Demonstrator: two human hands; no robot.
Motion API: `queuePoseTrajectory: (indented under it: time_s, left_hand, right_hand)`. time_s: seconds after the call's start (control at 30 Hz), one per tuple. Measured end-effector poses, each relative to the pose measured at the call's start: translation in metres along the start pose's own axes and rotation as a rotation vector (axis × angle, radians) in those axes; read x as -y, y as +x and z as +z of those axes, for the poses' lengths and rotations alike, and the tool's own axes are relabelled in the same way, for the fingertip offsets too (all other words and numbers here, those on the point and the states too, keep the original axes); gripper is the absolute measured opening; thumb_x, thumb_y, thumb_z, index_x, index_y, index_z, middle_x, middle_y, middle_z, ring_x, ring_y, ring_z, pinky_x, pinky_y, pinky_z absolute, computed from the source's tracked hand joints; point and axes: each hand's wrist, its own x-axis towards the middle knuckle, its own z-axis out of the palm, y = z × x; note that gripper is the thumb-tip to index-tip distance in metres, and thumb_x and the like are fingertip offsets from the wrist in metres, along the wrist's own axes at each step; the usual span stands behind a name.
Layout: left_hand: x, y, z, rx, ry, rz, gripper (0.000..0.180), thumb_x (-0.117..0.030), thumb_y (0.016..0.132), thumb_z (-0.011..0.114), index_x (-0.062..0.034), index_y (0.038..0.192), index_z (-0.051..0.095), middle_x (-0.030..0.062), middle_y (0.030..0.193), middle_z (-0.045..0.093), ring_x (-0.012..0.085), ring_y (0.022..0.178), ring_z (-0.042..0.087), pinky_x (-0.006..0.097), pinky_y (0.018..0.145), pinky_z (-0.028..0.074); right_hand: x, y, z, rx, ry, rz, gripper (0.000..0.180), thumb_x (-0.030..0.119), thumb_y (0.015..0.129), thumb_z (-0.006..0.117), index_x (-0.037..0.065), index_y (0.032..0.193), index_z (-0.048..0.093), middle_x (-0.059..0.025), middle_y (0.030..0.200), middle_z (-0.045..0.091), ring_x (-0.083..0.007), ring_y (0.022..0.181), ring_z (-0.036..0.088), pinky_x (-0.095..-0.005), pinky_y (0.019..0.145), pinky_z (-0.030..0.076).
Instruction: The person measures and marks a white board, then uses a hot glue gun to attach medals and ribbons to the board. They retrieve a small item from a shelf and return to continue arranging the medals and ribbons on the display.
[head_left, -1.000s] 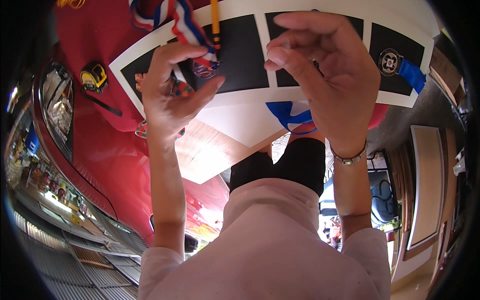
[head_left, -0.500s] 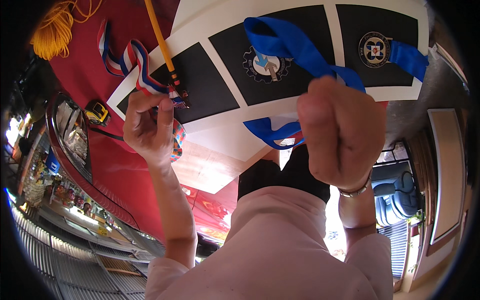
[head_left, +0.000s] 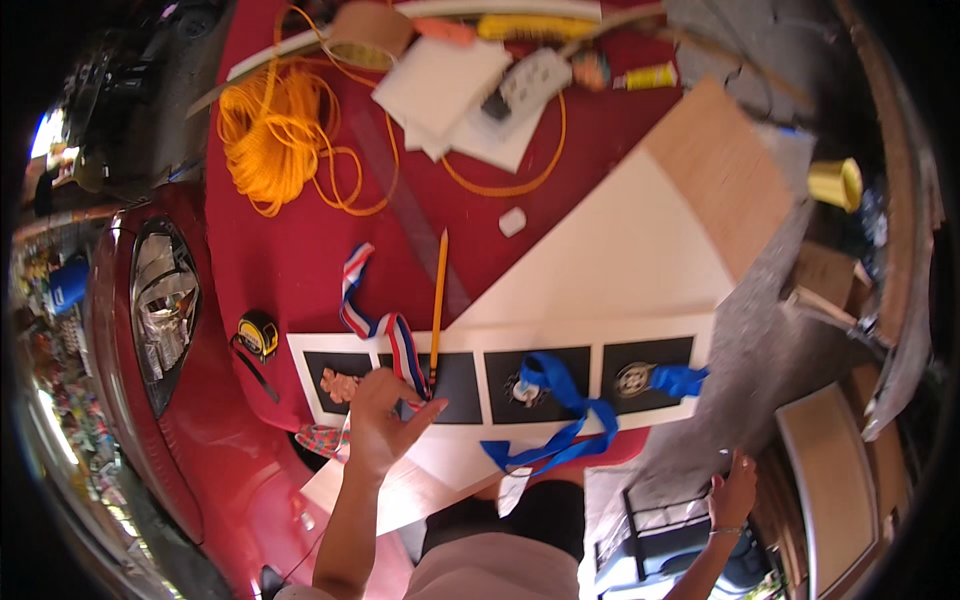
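My left hand (head_left: 385, 420) is over a long white board (head_left: 560, 333) with black panels, fingers closed on the lower end of a red, white and blue medal ribbon (head_left: 402, 350). Its medal is mostly hidden behind my fingers. A yellow pencil (head_left: 440, 290) lies beside that ribbon. Further right, a round medal (head_left: 527, 392) rests on a panel under a loose blue ribbon (head_left: 572, 395), and another round medal (head_left: 634, 379) has its blue ribbon folded aside. My right hand (head_left: 733, 490) is off the table's right side, fingers bent round something small I cannot make out.
Orange cord (head_left: 275, 140), brown tape (head_left: 368, 35), white sheets (head_left: 440, 85), a power strip (head_left: 535, 80) and an eraser (head_left: 512, 221) lie on the red table. A tape measure (head_left: 257, 335) sits at the left edge, near a red car (head_left: 190, 420). Boards lean at right.
My view has tilted up and now takes in more of the table. My right hand has moved from close in front of me out to the right. My left hand stays at the striped ribbon.
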Motion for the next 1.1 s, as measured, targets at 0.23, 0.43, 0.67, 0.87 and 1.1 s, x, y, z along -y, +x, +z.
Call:
queuePoseTrajectory:
  time_s: [0.23, 0.43, 0.67, 0.87, 1.1]
  left_hand:
    - [-0.032, -0.018, 0.023, -0.170, -0.153, -0.339, 0.029, -0.003, 0.085, 0.080, -0.0036, 0.107, 0.061, 0.0110, 0.094, 0.066, 0.0237, 0.078, 0.066, 0.035, 0.070, 0.052]
    - [-0.026, -0.029, 0.033, -0.319, -0.109, -0.390, 0.043, 0.006, 0.088, 0.074, -0.0033, 0.126, 0.058, 0.0135, 0.110, 0.068, 0.0230, 0.089, 0.070, 0.033, 0.077, 0.057]
    - [-0.012, -0.043, 0.042, -0.428, -0.423, -0.568, 0.042, 0.005, 0.094, 0.067, -0.0040, 0.132, 0.052, 0.0011, 0.104, 0.062, 0.0089, 0.094, 0.061, 0.023, 0.083, 0.050]
    - [-0.013, -0.039, 0.044, -0.436, -0.322, -0.633, 0.042, 0.008, 0.091, 0.068, -0.0016, 0.130, 0.054, 0.0070, 0.102, 0.065, 0.0135, 0.090, 0.067, 0.028, 0.081, 0.053]
    - [-0.015, -0.036, 0.045, -0.432, -0.307, -0.619, 0.041, 0.006, 0.091, 0.068, -0.0003, 0.130, 0.054, 0.0083, 0.099, 0.068, 0.0150, 0.089, 0.071, 0.027, 0.079, 0.054]
  right_hand:
    - [0.092, 0.146, -0.105, -0.033, 0.752, 0.076, 0.025, 0.015, 0.104, 0.063, 0.001, 0.124, 0.065, -0.0140, 0.106, 0.071, -0.0234, 0.090, 0.069, -0.0335, 0.083, 0.054]
    - [0.215, 0.377, -0.130, -0.300, 0.833, -0.526, 0.030, 0.019, 0.104, 0.065, 0.000, 0.126, 0.065, -0.0119, 0.118, 0.072, -0.0203, 0.107, 0.067, -0.0333, 0.096, 0.050]
    - [0.311, 0.593, -0.096, -0.355, 0.653, -0.828, 0.052, 0.028, 0.097, 0.073, -0.001, 0.137, 0.058, -0.0191, 0.131, 0.067, -0.0304, 0.124, 0.064, -0.0413, 0.103, 0.050]
    - [0.317, 0.621, -0.083, -0.171, 0.882, -0.897, 0.047, 0.026, 0.097, 0.073, 0.004, 0.136, 0.059, -0.0176, 0.124, 0.070, -0.0291, 0.114, 0.068, -0.0402, 0.099, 0.051]
    - [0.321, 0.617, -0.086, -0.173, 0.804, -0.883, 0.043, 0.024, 0.097, 0.072, 0.003, 0.131, 0.056, -0.0145, 0.117, 0.071, -0.0249, 0.106, 0.068, -0.0386, 0.094, 0.052]
